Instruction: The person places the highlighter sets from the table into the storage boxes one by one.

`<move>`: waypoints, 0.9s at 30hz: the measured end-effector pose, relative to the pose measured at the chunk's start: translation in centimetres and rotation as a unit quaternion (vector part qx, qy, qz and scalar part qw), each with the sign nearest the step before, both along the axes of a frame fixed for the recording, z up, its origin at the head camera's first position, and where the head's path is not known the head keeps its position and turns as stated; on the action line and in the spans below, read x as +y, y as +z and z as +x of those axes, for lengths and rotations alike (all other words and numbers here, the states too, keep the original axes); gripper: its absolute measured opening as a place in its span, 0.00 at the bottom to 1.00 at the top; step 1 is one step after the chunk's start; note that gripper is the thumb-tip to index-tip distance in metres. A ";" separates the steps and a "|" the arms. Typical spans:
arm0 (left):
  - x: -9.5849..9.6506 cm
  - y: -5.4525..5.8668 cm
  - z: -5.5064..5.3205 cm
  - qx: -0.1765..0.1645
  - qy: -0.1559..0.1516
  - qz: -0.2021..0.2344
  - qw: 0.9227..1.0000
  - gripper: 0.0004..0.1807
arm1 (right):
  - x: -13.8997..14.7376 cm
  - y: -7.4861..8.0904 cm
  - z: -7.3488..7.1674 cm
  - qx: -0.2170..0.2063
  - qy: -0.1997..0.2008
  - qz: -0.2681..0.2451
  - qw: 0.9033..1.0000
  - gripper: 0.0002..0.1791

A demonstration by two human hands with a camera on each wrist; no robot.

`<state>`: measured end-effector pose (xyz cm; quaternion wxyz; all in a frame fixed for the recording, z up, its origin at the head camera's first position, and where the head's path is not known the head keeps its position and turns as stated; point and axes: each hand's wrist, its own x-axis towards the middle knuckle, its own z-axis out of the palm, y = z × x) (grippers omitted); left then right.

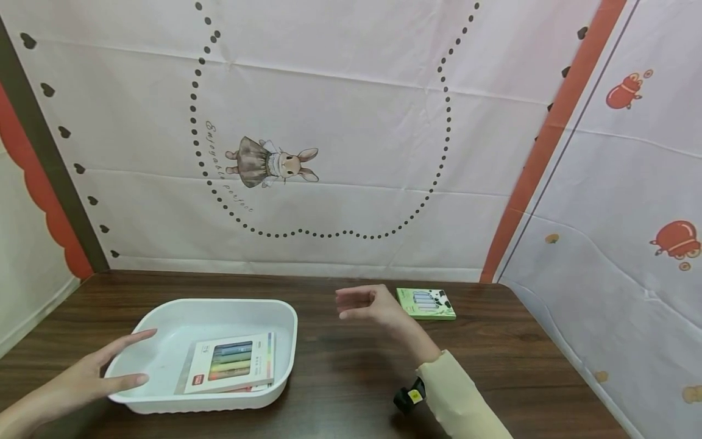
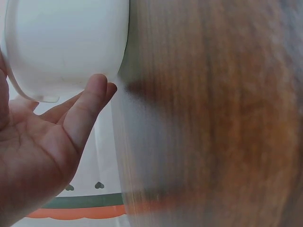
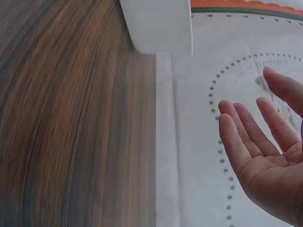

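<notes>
Your L hand is at the L end of the white basin, fingers straight & spread about its rim; can't tell how hard that grip presses. Your R hand is empty, grip fairly wide, over the worktop btwn basin and green box. You're prob. steadying w/ the L: press lightly so the basin sits flat and doesn't slide. If the R goes for the green box, come in low, pinch its narrow sides & keep it level, b/c thin card could dent.

Looks: basin's prob. plastic, w/ rounded corners. In it, toward the near R side, a white pack shows coloured sticks thru a window, rainbow stripe at R; a reddish edge below hints at another item. Green box lies flat nr the worktop's far edge, pale sticks + black-and-white art on top.
</notes>
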<state>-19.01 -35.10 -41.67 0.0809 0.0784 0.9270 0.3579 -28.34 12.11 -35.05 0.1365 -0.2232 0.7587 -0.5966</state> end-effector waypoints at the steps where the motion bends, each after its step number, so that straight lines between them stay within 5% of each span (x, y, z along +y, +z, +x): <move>1: 0.0 0.0 0.0 0.002 -0.001 0.000 1.000 0.37 | 0.3 -0.1 -0.1 0.001 -0.004 0.003 1.000 0.24; 27: 0.0 0.1 -0.1 -0.011 0.006 -0.002 1.000 0.38 | 6.1 -0.8 -1.5 0.017 -0.041 0.010 0.999 0.28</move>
